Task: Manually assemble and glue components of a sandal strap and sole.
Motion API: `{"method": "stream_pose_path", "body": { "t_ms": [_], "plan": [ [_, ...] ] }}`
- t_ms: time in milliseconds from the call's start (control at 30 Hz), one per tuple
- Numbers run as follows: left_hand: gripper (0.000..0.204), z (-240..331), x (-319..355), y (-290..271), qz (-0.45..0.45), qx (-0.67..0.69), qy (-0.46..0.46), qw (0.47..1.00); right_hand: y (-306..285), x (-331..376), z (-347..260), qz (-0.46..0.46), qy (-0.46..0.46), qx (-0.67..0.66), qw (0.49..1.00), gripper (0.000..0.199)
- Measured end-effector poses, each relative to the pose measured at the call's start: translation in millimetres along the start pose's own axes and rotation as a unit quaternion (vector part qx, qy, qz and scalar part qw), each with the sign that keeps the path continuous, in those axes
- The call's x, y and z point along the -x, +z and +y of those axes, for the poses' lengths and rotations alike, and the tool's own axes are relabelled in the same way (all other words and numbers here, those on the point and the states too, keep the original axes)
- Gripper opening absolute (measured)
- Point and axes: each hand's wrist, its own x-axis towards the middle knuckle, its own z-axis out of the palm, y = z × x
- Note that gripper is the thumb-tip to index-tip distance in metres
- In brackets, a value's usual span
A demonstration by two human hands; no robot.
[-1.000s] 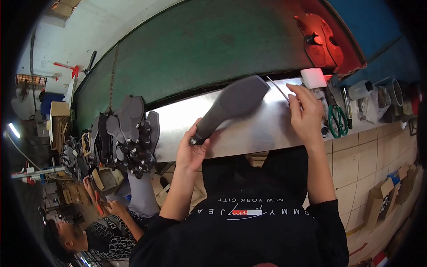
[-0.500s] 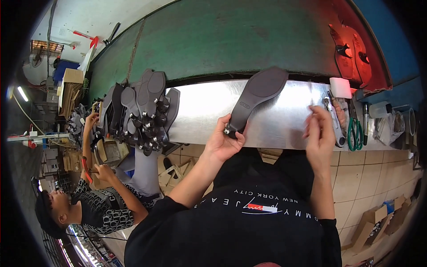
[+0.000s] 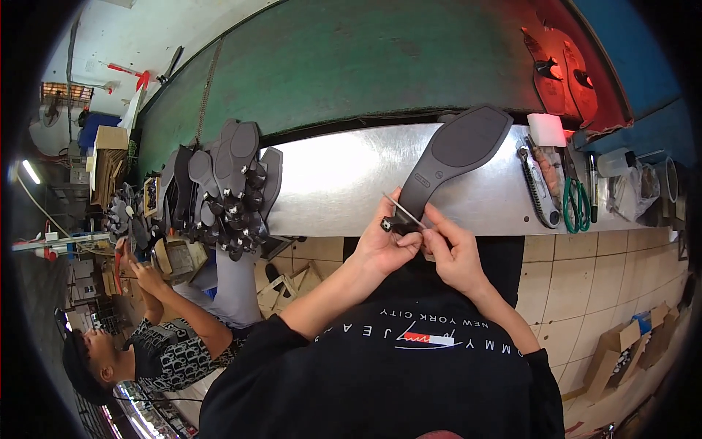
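A dark grey shoe sole with a small black heel is tilted over the metal bench, its broad end pointing away from me. My left hand is closed around its heel end. From the right, my right hand pinches a thin, light-coloured stick. The stick lies across the narrow part of the sole, just above the heel. Whether its tip touches the sole I cannot tell. Behind the broad end, a small part of another grey thing shows.
On the left is a pile of heeled grey soles. To the right lie a utility knife, green-handled scissors, a black marker and a white block. Two soles glow under red light. A co-worker works at left.
My right hand has come in from the right to the heel end, where the thin stick now shows. The sole has shifted right in my left hand. The co-worker's hands have drawn together.
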Motion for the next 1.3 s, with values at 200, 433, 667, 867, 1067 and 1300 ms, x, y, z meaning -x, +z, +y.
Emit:
{"method": "stream_pose_path", "body": {
  "t_ms": [200,433,667,867,1067,1300],
  "plan": [
    [0.021,-4,2,0,-0.011,-0.017,0.000,1.000,-13,-4,-5,0.017,0.067,-0.108,0.992,0.031],
    [0.037,-2,-6,-5,-0.026,-0.195,0.250,0.948,-14,-1,-28,-0.121,0.219,-0.215,0.944,0.064],
    [0.066,5,-10,-4,-0.020,-0.326,0.460,0.826,5,1,-20,-0.089,0.259,-0.296,0.915,0.058],
    [0.071,-1,-8,-9,-0.030,-0.343,0.462,0.817,-3,1,-19,-0.032,0.259,-0.381,0.887,0.026],
    [0.087,4,-5,-10,0.010,-0.388,0.492,0.779,-14,6,-18,-0.059,0.157,-0.174,0.970,0.013],
    [0.098,4,11,1,-0.017,-0.478,0.508,0.717,3,3,-13,0.037,-0.198,0.282,0.938,0.009]
  ]
}}
